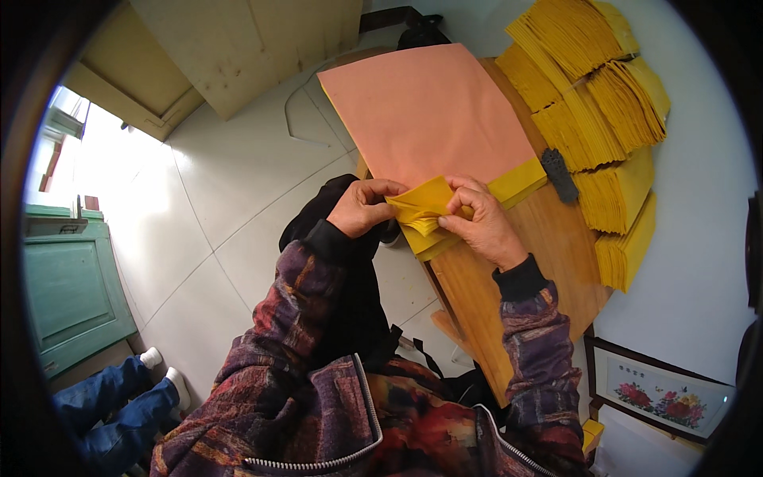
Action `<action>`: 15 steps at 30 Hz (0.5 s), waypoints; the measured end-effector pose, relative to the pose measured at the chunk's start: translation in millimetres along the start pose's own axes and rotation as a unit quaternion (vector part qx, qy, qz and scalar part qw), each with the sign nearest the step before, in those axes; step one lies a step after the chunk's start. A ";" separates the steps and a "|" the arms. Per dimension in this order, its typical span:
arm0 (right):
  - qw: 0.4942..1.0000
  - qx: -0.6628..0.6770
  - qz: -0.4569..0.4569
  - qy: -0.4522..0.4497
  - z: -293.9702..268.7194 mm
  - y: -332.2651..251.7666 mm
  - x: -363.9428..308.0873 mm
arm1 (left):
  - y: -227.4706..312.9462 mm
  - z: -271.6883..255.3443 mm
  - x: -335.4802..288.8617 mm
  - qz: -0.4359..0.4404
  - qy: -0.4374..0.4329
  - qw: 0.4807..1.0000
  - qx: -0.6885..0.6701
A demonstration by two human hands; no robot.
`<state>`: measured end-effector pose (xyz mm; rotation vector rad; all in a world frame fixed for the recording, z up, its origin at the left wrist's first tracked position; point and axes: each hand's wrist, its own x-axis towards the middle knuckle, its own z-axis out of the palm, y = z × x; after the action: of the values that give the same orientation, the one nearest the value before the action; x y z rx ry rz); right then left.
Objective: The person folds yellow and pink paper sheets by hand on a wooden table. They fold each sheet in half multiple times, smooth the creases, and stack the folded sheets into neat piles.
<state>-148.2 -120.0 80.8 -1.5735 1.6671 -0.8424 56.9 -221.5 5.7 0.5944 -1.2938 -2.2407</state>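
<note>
Yellow paper point(429, 199) is bent up and partly folded between my two hands at the near edge of a stack on the table. My left hand point(362, 207) pinches its left edge between thumb and fingers. On the other side, my right hand point(481, 222) grips the paper with thumb and curled fingers, and small creases show between them. Beyond my hands a large pink sheet point(437, 111) lies flat over more yellow paper point(520, 180), which shows along its right edge. I cannot tell how many layers I hold.
The wooden table point(548, 262) carries piles of folded yellow paper point(592, 119) against the wall and a dark grey object point(559, 175). A framed flower picture point(660, 393) leans at lower right. Another person's legs point(119, 405) show at lower left, near a green cabinet point(75, 286).
</note>
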 end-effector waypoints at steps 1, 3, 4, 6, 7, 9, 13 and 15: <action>1.000 -0.001 0.004 0.006 0.7 -1.2 -0.5 | -1.8 0.3 0.9 -0.010 0.011 1.000 0.021; 0.999 -0.003 0.024 0.021 4.1 -4.6 -2.6 | -6.0 0.5 3.3 0.012 0.021 0.999 0.026; 0.997 -0.031 -0.010 0.065 7.1 -6.5 -4.5 | -7.9 0.1 4.3 0.015 0.029 0.999 0.029; 0.981 -0.095 -0.065 0.159 14.9 -10.9 -11.0 | -10.8 -1.0 5.2 0.024 0.032 0.998 0.038; 0.973 -0.123 -0.082 0.175 16.8 -12.4 -13.5 | -11.9 -1.4 5.7 0.028 0.034 0.998 0.040; 0.952 -0.194 -0.127 0.199 19.3 -14.2 -17.2 | -13.2 -1.9 6.8 0.033 0.033 0.998 0.033; 0.936 -0.280 -0.168 0.130 17.5 -14.2 -17.7 | -14.2 -2.1 7.1 0.021 0.036 0.999 0.016; 0.944 -0.276 -0.154 0.099 15.5 -13.7 -16.3 | -14.3 -2.1 6.6 0.036 0.035 0.998 0.033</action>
<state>-127.2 -104.6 84.3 -2.2404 1.9415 -0.7395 50.3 -220.7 -8.7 0.6330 -1.3378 -2.1074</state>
